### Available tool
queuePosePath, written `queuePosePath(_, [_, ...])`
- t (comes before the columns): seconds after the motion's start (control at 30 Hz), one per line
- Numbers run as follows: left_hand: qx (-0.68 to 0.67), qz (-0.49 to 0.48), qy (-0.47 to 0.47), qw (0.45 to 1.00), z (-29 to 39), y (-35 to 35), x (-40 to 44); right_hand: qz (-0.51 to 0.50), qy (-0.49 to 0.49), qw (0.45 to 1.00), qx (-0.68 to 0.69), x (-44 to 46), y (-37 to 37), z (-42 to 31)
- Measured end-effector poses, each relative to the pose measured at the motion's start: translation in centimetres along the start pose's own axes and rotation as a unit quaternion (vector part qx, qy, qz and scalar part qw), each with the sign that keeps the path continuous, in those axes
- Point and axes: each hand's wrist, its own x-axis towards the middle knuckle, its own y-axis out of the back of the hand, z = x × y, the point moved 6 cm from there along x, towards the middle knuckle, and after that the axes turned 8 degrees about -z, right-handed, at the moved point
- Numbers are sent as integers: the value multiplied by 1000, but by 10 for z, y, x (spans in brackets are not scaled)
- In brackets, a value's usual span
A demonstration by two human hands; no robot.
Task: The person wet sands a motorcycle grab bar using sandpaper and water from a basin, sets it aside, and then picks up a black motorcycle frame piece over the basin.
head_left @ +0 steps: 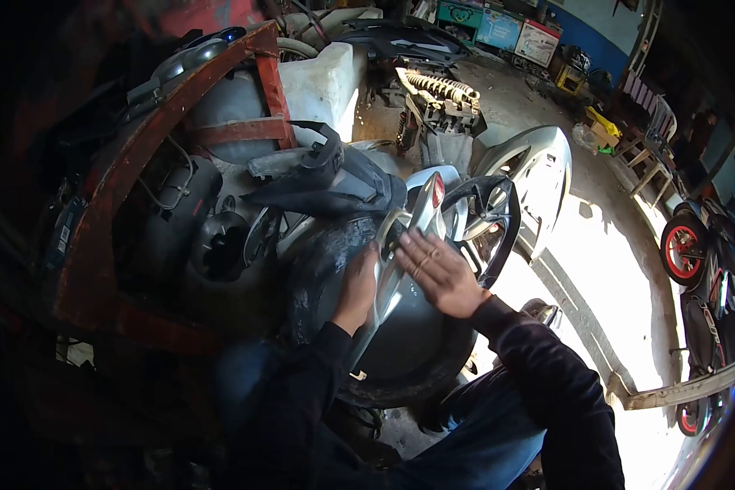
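Note:
A silver motorcycle body panel [389, 296] with a red piece at its upper end stands tilted over a round black tub [302, 314]. My left hand [358, 287] grips the panel's left side, its fingertips partly hidden behind the edge. Against the right side lies my right hand [441, 273], flat, with fingers stretched out and slightly blurred. Dark liquid seems to fill the tub. Beyond the panel are a dark plastic motorcycle cover [335, 184] and a pale silver fairing [547, 175].
A rusty red metal frame [98, 212] rises at the left, with a dark cylinder [184, 192] inside it. A coil spring shock absorber [441, 84] lies ahead. At the right stand a motorcycle wheel with a red rim [684, 251] and a wooden stool [649, 163].

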Motion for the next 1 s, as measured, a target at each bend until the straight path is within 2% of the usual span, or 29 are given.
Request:
queuePosePath(0.03, [8,12,-21,1000,3,2,2,8,-2,1000,-3,1,2,8])
queuePosePath(0.1, [8,11,-7,1000,2,2,3,15,-3,1000,-3,8,5,16])
queuePosePath(0.17, [7,12,14,1000,3,-2,-4,38,-83,996,-26,11,11,23])
queuePosePath(0.2, [16,12,16,1000,10,-5,-8,38,-84,995,-26,7,10,22])
queuePosePath(0.27, [22,11,11,1000,15,-7,-7,8,-25,1000,-14,-3,4,16])
queuePosePath(0.4, [1,2,15,1000,12,-8,-8,38,-62,997,-20,2,11,22])
queuePosePath(0.47, [10,1,5,1000,19,-11,-11,-14,39,999,-4,-12,-1,-9])
queuePosePath(0.5, [5,14,2,1000,19,-11,-11,-12,58,998,-6,-9,2,-4])
queuePosePath(0.53, [-2,29,1,1000,19,-10,-11,14,-3,1000,14,1,15,14])
queuePosePath(0.6, [0,22,11,1000,20,-10,-9,36,-58,997,-17,7,18,24])
queuePosePath(0.7, [-11,-5,33,999,19,-11,-12,-66,36,997,20,-10,-7,-16])
queuePosePath(0.73, [-26,-20,41,999,19,-13,-11,-67,38,997,17,-10,-5,-8])
queuePosePath(0.8, [-15,-2,15,1000,28,-17,-8,-15,-47,999,-9,3,11,31])
queuePosePath(0.87, [23,14,-3,1000,26,-13,-12,-8,-76,997,-2,0,3,23])
queuePosePath(0.93, [-6,14,-2,1000,20,-9,-13,-64,46,997,9,-10,-4,-12])
queuePosePath(0.97, [-5,8,-3,1000,17,-8,-11,-39,30,998,36,-8,2,4])
queuePosePath(1.0, [-24,-5,22,999,13,-7,-7,-18,-20,1000,4,1,11,21])
